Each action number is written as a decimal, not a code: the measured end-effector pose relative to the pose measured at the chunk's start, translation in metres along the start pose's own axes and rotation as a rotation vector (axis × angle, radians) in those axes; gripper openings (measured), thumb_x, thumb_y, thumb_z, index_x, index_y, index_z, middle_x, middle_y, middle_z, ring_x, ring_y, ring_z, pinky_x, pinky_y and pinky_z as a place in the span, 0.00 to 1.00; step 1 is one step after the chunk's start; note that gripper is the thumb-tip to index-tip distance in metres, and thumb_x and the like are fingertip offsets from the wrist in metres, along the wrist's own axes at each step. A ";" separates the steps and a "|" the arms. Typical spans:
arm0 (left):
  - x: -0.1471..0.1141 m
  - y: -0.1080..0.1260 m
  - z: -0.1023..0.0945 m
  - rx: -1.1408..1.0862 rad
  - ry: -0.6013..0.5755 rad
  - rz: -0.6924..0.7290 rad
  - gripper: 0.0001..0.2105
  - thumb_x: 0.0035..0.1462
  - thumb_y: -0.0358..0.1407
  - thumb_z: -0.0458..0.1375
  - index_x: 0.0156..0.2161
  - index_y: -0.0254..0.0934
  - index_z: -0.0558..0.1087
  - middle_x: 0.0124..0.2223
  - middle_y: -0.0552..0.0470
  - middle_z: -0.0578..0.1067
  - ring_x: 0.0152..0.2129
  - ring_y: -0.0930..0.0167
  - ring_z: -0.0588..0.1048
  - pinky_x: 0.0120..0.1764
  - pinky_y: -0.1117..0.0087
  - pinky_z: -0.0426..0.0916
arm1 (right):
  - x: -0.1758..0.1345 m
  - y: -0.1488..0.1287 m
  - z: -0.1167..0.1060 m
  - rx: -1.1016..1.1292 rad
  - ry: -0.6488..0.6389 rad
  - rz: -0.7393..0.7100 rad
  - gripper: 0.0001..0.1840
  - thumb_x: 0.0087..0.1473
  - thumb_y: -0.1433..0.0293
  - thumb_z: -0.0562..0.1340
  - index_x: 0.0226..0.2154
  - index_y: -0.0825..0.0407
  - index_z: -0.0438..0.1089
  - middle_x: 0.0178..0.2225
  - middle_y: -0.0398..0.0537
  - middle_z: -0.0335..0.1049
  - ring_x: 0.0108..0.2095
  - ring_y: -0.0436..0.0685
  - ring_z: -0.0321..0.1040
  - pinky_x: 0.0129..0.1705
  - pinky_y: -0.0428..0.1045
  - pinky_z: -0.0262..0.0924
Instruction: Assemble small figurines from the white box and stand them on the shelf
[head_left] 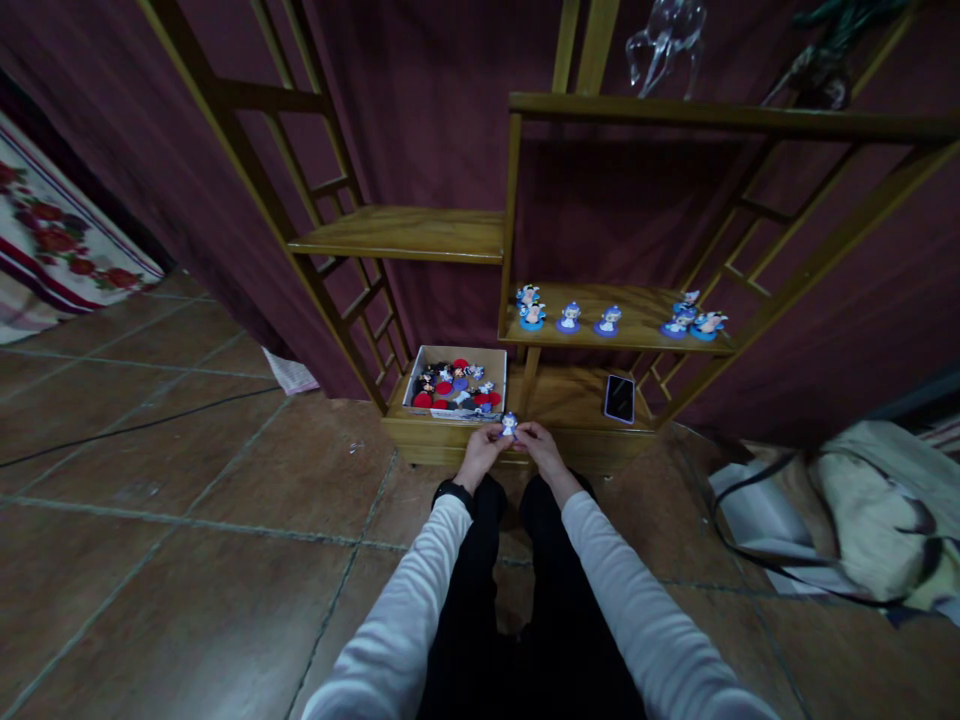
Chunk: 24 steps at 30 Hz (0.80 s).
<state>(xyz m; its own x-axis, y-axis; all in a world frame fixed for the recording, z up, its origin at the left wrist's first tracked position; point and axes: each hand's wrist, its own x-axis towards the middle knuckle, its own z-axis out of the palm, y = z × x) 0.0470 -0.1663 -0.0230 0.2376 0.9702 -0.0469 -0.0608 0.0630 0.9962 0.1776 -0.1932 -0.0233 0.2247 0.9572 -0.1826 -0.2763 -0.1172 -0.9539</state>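
Between my two hands is a small figurine (509,425) with a purple top and a white body, held upright. My left hand (481,448) has its fingers closed on the figurine's left side. From the other side, the fingers of my right hand (538,444) pinch it too. Just beyond my hands, on the low shelf, sits an open cardboard box (415,388) with several figurines and red and purple round bases in it. On the shelf above, a purple figurine (568,318) stands beside a similar figurine (608,321).
Blue-based figurines (532,312) stand at the upper shelf's left end, with another cluster (694,318) at its right. A phone (619,398) lies on the low shelf. Glass horse-like ornament (666,45) stands on top. Bags (862,500) lie on the floor at right; a cable (150,425) runs left.
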 end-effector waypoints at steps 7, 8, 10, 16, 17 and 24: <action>0.003 -0.008 0.000 0.121 0.105 0.076 0.16 0.35 0.36 0.66 0.31 0.33 0.69 0.28 0.55 0.72 0.26 0.75 0.69 0.34 0.72 0.63 | -0.002 -0.001 0.001 0.015 -0.015 0.018 0.17 0.33 0.59 0.67 0.26 0.51 0.67 0.25 0.39 0.68 0.25 0.47 0.66 0.29 0.45 0.65; 0.003 -0.008 0.000 0.135 0.102 0.085 0.16 0.35 0.35 0.66 0.31 0.33 0.68 0.28 0.55 0.71 0.26 0.75 0.69 0.34 0.72 0.63 | -0.002 -0.001 0.001 0.016 -0.016 0.018 0.17 0.33 0.58 0.67 0.26 0.51 0.67 0.25 0.39 0.68 0.25 0.47 0.66 0.29 0.45 0.65; 0.001 -0.007 0.001 0.145 0.091 0.100 0.17 0.35 0.35 0.66 0.31 0.33 0.67 0.28 0.55 0.71 0.27 0.75 0.69 0.34 0.72 0.63 | -0.002 -0.001 0.001 0.014 -0.017 0.015 0.17 0.33 0.58 0.67 0.26 0.51 0.67 0.25 0.39 0.67 0.26 0.48 0.66 0.29 0.45 0.65; -0.003 0.002 0.003 0.177 0.082 0.076 0.17 0.35 0.35 0.67 0.31 0.35 0.66 0.29 0.55 0.71 0.26 0.75 0.69 0.34 0.71 0.63 | -0.002 0.000 0.000 0.024 -0.011 0.015 0.16 0.34 0.60 0.66 0.26 0.51 0.67 0.24 0.38 0.67 0.26 0.48 0.66 0.31 0.47 0.65; -0.004 0.003 0.003 0.180 0.078 0.075 0.16 0.35 0.35 0.67 0.31 0.35 0.66 0.29 0.55 0.71 0.26 0.74 0.70 0.34 0.71 0.64 | -0.001 0.000 0.000 0.029 -0.006 0.018 0.16 0.34 0.60 0.66 0.26 0.51 0.67 0.24 0.38 0.67 0.26 0.49 0.66 0.31 0.47 0.65; -0.004 0.002 0.004 0.139 0.055 0.081 0.12 0.40 0.33 0.64 0.32 0.35 0.68 0.29 0.53 0.73 0.26 0.74 0.71 0.35 0.70 0.66 | 0.001 0.001 0.000 0.063 0.019 0.047 0.16 0.34 0.61 0.66 0.27 0.51 0.66 0.26 0.39 0.68 0.27 0.49 0.67 0.32 0.48 0.65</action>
<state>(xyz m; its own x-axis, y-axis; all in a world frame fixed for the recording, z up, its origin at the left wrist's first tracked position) 0.0502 -0.1707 -0.0204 0.1840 0.9823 0.0338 0.0584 -0.0453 0.9973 0.1774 -0.1926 -0.0241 0.2280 0.9457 -0.2315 -0.3448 -0.1440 -0.9276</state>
